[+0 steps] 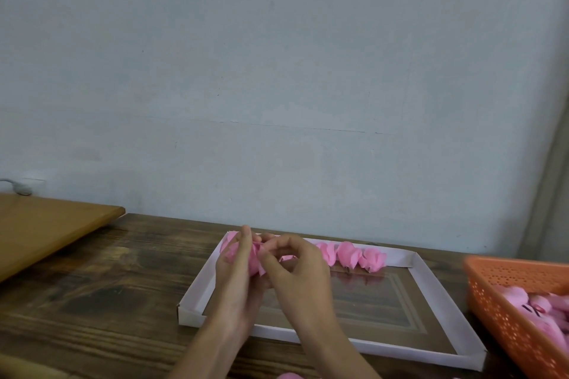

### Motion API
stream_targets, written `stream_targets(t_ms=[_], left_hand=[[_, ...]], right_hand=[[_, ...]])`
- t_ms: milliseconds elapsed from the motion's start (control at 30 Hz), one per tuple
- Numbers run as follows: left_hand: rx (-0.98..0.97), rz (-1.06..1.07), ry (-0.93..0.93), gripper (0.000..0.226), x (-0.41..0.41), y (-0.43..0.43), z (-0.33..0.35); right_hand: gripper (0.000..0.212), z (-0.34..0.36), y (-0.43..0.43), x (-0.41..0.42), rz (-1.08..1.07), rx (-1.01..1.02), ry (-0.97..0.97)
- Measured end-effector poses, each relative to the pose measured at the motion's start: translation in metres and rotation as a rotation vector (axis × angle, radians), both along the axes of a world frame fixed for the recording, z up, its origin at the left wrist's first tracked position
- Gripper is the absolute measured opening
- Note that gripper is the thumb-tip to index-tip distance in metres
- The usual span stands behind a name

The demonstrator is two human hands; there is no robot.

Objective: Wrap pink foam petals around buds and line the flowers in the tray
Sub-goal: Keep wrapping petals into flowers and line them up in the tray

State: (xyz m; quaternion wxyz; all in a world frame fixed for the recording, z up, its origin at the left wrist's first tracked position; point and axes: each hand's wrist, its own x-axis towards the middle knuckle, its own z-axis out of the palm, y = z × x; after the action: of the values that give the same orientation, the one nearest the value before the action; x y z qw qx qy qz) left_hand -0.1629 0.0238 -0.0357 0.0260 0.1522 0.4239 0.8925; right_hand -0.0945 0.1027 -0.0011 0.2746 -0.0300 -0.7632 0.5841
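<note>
Left hand point(234, 274): we see it cupped round the pink foam flower point(254, 257), fingers curled behind it and thumb upright along its left side.
Right hand point(301, 280): thumb and fingertips pinch the petal edge on the flower's right side; the other fingers are bent loosely.
Flower's place: held in both hands above the far left part of the tray point(369, 346), not resting on it.
Tray: a low-walled white card tray with a dark glossy floor; we see its near wall running left to right and its right wall slanting away.
Row of flowers point(348, 254): lined against the tray's far wall, touching one another; its left end is hidden behind the hands.
Open room in tray: we see bare floor from the row to the near wall.
Orange basket point(492, 295): at the right, just beside the tray's right wall, holding pink pieces point(542, 308).
Table point(107, 301): dark wood, open to the left of the tray.
Light wooden board point(46, 224): far left, its edge well apart from the tray.
Near edge: a pink scrap point(289, 375) is cut off by the frame.
</note>
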Motion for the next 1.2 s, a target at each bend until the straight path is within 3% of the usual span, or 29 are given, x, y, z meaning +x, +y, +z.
stream_targets(t_ms=[133,267,400,500,600,733,833,933,1200], left_hand=[[0.020,0.024,-0.060,0.046,0.002,0.004,-0.002],[0.026,0.020,-0.071,0.045,0.002,0.005,0.000],[-0.001,-0.030,-0.058,0.053,0.000,0.001,0.000],[0.012,-0.133,0.011,0.045,0.000,-0.002,0.000],[0.058,-0.252,0.056,0.060,-0.001,-0.003,0.000],[0.039,-0.331,0.090,0.060,-0.002,-0.007,0.000],[-0.043,-0.370,0.124,0.063,0.001,-0.007,0.002],[-0.092,-0.373,0.153,0.058,0.004,-0.004,0.002],[-0.306,-0.273,0.104,0.049,0.004,-0.002,-0.001]], right_hand=[[0.015,0.001,-0.001,-0.001,0.040,-0.107,-0.008],[0.032,0.003,0.004,-0.002,0.123,-0.124,-0.056],[0.028,-0.001,0.006,-0.001,0.087,0.007,-0.019],[0.025,-0.004,0.008,-0.002,0.028,0.071,0.026],[0.018,-0.006,0.013,-0.002,-0.034,0.183,0.092],[0.011,-0.002,0.026,-0.002,-0.048,0.426,0.119],[0.033,0.007,0.041,-0.001,-0.064,0.688,0.112],[0.040,0.019,0.052,0.002,-0.049,0.867,0.096],[0.055,0.045,0.090,0.014,0.195,0.969,-0.072]])
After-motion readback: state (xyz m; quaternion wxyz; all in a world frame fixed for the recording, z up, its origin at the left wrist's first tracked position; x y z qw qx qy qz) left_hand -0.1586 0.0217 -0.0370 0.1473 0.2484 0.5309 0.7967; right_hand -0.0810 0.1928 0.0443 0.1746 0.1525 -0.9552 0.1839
